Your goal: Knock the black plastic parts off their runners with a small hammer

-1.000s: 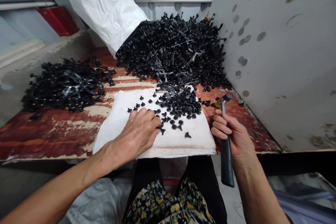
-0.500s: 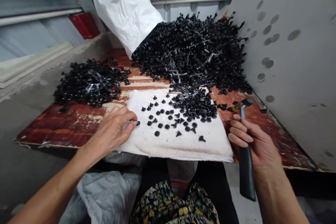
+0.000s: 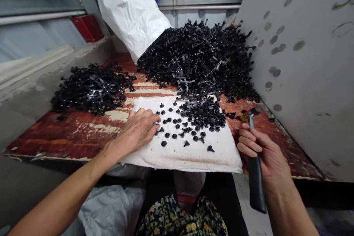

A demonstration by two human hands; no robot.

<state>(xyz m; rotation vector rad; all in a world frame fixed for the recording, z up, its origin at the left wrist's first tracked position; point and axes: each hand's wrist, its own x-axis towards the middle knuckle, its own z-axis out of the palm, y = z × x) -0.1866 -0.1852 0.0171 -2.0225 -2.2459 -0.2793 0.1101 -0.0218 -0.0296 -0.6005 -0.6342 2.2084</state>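
Note:
My left hand (image 3: 141,128) is over the left part of a folded white cloth (image 3: 188,160). Its thumb and index finger are pinched together by a small black round-headed stud (image 3: 156,132), mostly covered by the fingertips. Several more black studs (image 3: 174,136) lie loose on the cloth, some head down with stems up, some tipped over. They thicken into a heap (image 3: 211,116) at the cloth's right back, with flat black linked strips (image 3: 195,104) on top. At the right, my right hand (image 3: 261,147) is wrapped round the black handle of a hammer (image 3: 257,184), head up, beside the cloth.
A big pile of black linked parts (image 3: 199,55) spills from a white sack (image 3: 132,14) at the back. A smaller pile (image 3: 91,88) sits on the left of the worn red board (image 3: 74,132). A grey spotted panel (image 3: 304,81) stands along the right side.
My left hand has moved right, further over the cloth, to the nearest studs. My right hand still holds the hammer in much the same place. The view has shifted slightly.

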